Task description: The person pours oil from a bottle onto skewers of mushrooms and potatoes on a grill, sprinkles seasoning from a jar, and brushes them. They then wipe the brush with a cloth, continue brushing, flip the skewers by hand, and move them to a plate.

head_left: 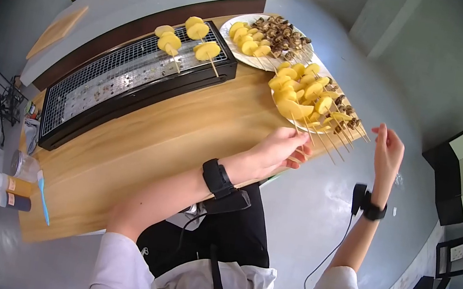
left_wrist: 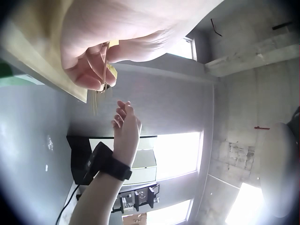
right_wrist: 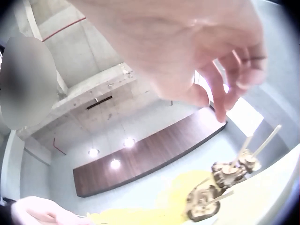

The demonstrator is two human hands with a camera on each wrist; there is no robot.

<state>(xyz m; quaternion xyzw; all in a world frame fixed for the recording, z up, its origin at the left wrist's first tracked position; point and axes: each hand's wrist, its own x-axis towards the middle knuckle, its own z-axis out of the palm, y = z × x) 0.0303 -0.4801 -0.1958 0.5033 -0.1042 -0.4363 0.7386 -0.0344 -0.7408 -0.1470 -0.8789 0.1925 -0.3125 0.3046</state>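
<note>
My left hand (head_left: 282, 149) pinches the thin wooden stick of a potato skewer (head_left: 294, 109) at the near edge of a heaped plate. In the left wrist view, the stick (left_wrist: 106, 65) passes between the thumb and fingers. Yellow potato slices (head_left: 313, 88) crowd this plate, with brown mushroom skewers (head_left: 349, 111) at its right side and bare stick ends pointing toward me. My right hand (head_left: 388, 150) is raised to the right of the plate, its fingers loosely bent around nothing. The right wrist view shows mushroom pieces (right_wrist: 204, 201) below that hand.
A long black grill (head_left: 136, 93) runs along the table's far side, with several potato skewers (head_left: 207, 51) at its right end. Behind the heaped plate stands a white plate (head_left: 228, 38) of potato and mushroom skewers. Sauce bottles (head_left: 16, 186) and a blue brush (head_left: 43, 197) lie at the left.
</note>
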